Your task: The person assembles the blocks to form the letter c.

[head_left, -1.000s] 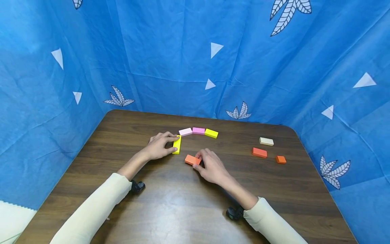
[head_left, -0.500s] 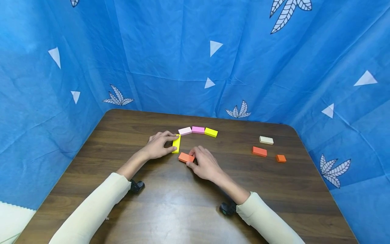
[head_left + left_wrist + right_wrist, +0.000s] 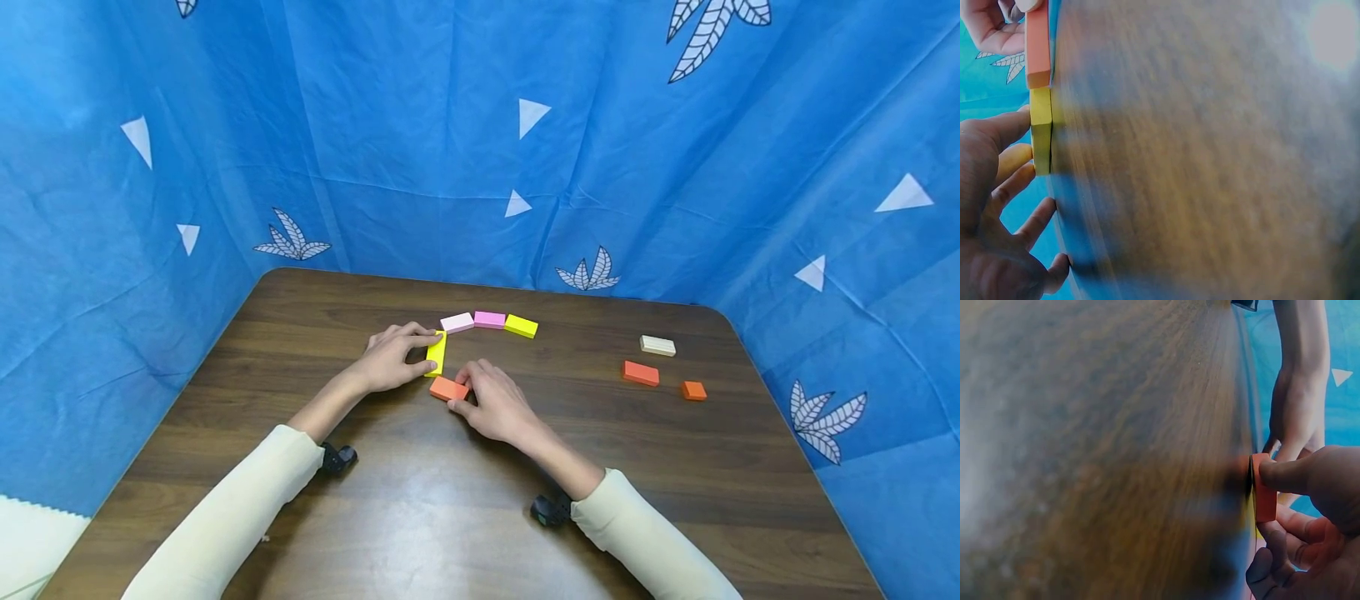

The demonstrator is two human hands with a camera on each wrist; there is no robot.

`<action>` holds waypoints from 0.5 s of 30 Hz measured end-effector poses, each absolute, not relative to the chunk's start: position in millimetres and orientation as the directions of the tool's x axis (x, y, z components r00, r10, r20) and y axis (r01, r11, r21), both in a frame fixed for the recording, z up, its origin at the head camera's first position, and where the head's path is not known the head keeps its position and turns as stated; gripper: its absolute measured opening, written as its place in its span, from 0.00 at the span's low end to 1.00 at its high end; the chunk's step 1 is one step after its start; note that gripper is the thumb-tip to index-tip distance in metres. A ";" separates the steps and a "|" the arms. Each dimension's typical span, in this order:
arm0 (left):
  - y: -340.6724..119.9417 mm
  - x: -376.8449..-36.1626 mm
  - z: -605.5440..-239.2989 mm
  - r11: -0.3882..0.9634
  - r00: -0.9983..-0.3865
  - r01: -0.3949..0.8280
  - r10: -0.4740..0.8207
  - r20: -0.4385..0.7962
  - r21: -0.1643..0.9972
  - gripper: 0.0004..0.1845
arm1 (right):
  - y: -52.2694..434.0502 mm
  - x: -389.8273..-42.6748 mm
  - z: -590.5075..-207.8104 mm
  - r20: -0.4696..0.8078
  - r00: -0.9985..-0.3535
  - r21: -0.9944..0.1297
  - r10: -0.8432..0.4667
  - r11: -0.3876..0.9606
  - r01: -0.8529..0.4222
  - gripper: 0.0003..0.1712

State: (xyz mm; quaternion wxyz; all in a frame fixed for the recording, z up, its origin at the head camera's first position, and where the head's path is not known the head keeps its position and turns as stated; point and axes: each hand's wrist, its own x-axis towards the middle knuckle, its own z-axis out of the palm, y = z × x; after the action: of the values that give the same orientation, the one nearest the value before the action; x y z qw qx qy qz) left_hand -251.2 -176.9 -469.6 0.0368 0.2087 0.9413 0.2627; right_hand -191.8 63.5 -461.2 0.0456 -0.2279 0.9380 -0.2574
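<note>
In the head view, my left hand [image 3: 390,360] holds a yellow wooden block [image 3: 437,354] lengthwise between thumb and fingers, flat on the table. My right hand [image 3: 495,402] pinches an orange block [image 3: 447,388] just below the yellow block's near end. The left wrist view shows the orange block [image 3: 1038,47] overlapping the end of the yellow block [image 3: 1041,131]. From the yellow block's far end, a pale pink block [image 3: 457,323], a pink block [image 3: 490,320] and a second yellow block [image 3: 521,326] run rightward in a curved row.
Toward the right of the brown table [image 3: 420,517] lie a cream block [image 3: 657,346], a red-orange block [image 3: 641,373] and a small orange block [image 3: 693,391]. A blue patterned cloth [image 3: 420,150] hangs behind the table and along its sides.
My right hand has slid the orange block leftward, up to the near end of the held yellow block. My left hand has stayed in place on the yellow block.
</note>
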 end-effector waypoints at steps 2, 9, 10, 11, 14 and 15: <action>-176.4 -251.3 -469.6 0.774 -0.910 0.372 0.413 0.037 0.512 0.32 | 62.6 -192.1 -462.0 0.034 -0.891 -0.500 -0.453 0.764 -0.407 0.19; -176.6 -251.2 -469.7 0.770 -0.910 0.372 0.413 0.041 0.519 0.32 | 58.9 -194.4 -462.2 0.019 -0.893 -0.485 -0.450 0.777 -0.402 0.22; -176.5 -251.3 -469.5 0.769 -0.910 0.372 0.412 0.041 0.519 0.32 | 58.5 -194.5 -461.9 0.018 -0.892 -0.482 -0.451 0.778 -0.403 0.23; -176.6 -251.2 -469.3 0.770 -0.910 0.372 0.412 0.041 0.519 0.32 | 58.3 -194.4 -461.9 0.016 -0.891 -0.481 -0.453 0.778 -0.404 0.23; -176.4 -250.7 -468.9 0.769 -0.909 0.372 0.415 0.037 0.519 0.32 | 58.1 -194.0 -462.5 0.012 -0.889 -0.479 -0.458 0.778 -0.407 0.23; -176.3 -250.7 -469.0 0.769 -0.909 0.373 0.416 0.036 0.519 0.32 | 58.0 -193.9 -463.0 0.012 -0.889 -0.478 -0.459 0.778 -0.408 0.22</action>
State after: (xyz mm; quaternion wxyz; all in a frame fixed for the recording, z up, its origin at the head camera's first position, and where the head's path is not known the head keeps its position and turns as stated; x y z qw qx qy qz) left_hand -250.7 -176.3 -469.0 0.0406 0.2100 0.9397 0.2669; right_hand -193.9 58.0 -463.0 0.0525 -0.2301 0.9414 -0.2408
